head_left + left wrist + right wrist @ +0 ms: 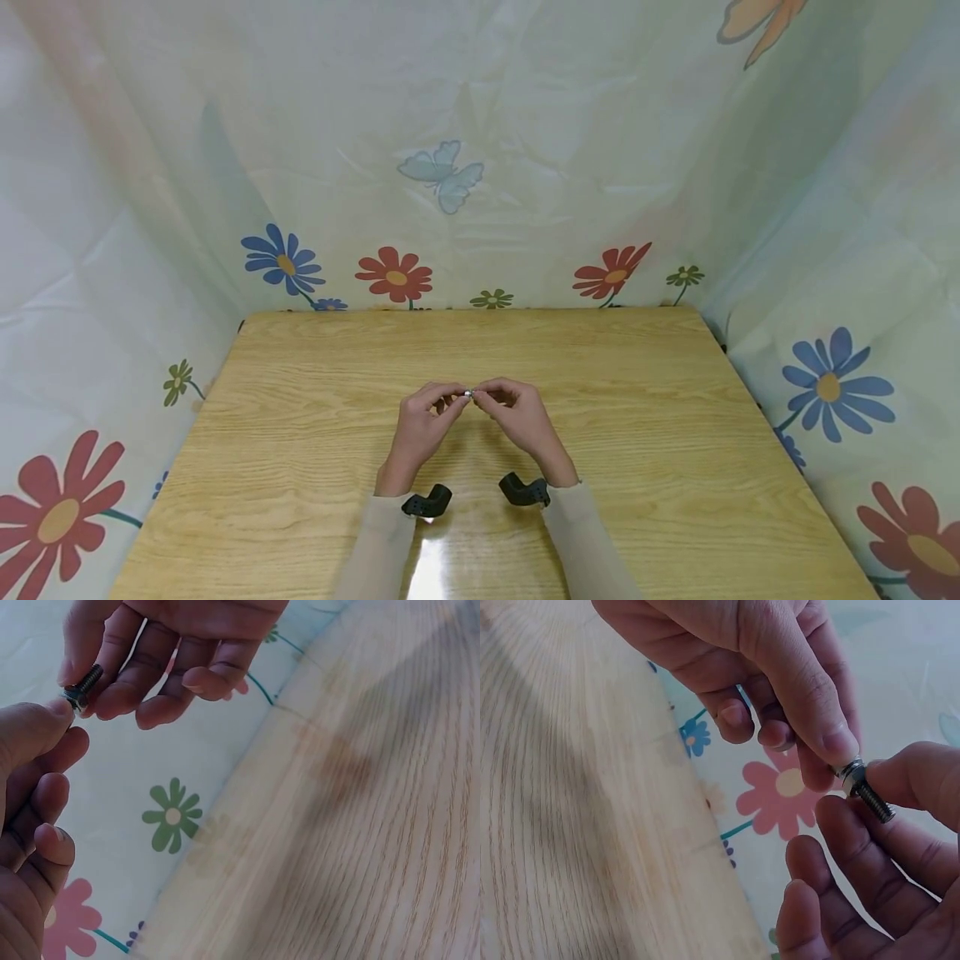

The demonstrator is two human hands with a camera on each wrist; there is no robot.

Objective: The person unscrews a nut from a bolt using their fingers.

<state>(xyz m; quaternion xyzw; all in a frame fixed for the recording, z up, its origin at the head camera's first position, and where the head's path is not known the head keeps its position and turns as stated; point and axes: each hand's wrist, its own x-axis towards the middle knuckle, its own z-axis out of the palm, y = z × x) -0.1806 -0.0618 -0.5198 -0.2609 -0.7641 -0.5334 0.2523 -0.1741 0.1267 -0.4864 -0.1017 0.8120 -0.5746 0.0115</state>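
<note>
A small metal bolt point(874, 802) with a nut or washer-like ring point(850, 774) near its head end is held between both hands above the table. My left hand point(422, 425) pinches the head end between thumb and index finger. From the other side, my right hand point(522, 418) has its thumb and index finger at the ring and the threaded shank. In the left wrist view the bolt point(91, 678) shows its threads pointing up and away from the left thumb. The other fingers of both hands are loosely bent.
The wooden table point(300, 367) lies beneath both hands. A pale curtain point(525, 100) with printed flowers and a butterfly hangs behind it and on both sides. Black wrist-mounted devices sit by each cream sleeve point(378, 542).
</note>
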